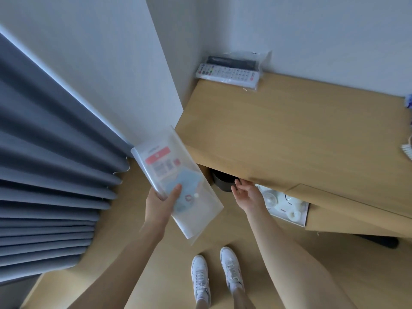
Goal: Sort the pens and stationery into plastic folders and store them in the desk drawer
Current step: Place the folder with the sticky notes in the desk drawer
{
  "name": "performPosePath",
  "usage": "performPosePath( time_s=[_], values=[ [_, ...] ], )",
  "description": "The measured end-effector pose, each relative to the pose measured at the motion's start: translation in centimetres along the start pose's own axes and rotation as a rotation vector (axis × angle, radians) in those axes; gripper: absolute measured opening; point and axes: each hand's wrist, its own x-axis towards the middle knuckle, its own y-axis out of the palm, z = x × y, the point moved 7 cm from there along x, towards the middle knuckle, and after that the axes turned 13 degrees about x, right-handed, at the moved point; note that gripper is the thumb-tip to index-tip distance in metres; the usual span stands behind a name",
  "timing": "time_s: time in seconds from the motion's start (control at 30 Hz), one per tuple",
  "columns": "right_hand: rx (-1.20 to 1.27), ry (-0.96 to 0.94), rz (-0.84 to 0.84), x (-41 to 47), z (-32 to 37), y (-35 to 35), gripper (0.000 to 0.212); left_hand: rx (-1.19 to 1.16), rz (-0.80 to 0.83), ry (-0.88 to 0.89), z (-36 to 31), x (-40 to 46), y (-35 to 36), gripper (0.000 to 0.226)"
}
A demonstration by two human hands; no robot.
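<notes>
Below the front edge of the desk [289,134], the right hand [246,192] reaches with its palm turned up and its fingers spread and only lightly bent; it holds nothing, and the fingertips are just under the wooden edge. I judge that the storing step is in hand: the drawer [287,204] appears already partly pulled out, with white rolls like tape inside. The left hand [162,201] grips the plastic folder [178,181], thumb pressed on its upper face and fingers hidden under it. This folder hangs in the air beside the desk corner, above the floor, tilted. It is clear and thin, and a red and white printed card and a pale blue item show through. Next, the right hand probably must open the drawer wider, then the folder must go in flat.
</notes>
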Motion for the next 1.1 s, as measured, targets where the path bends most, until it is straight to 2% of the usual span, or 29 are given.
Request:
performPosePath(
  time_s=[0.17, 0.33, 0.47, 0.97, 1.1],
  values=[
    [0.017, -0.008, 0.020, 0.5, -0.1, -0.4, 0.058, 0.003, 0.000, -0.031, 1.2, -0.4, 0.0, 0.034],
    [0.026, -0.025, 0.034, 0.7, -0.4, -0.4, 0.071, 0.022, -0.012, -0.058, 1.9, -0.7, -0.6, 0.053],
    [0.010, -0.041, 0.064, 0.7, -0.6, -0.4, 0.074, 0.032, -0.016, -0.061, 2.1, -0.9, -1.4, 0.054],
    [-0.012, -0.073, 0.082, 0.5, -0.7, -0.5, 0.075, 0.043, -0.005, -0.073, 2.8, -0.5, -2.9, 0.053],
    [-0.014, -0.075, 0.073, 0.7, -0.9, -0.5, 0.072, 0.052, -0.005, -0.083, 2.8, -0.4, -3.2, 0.058]
  ],
)
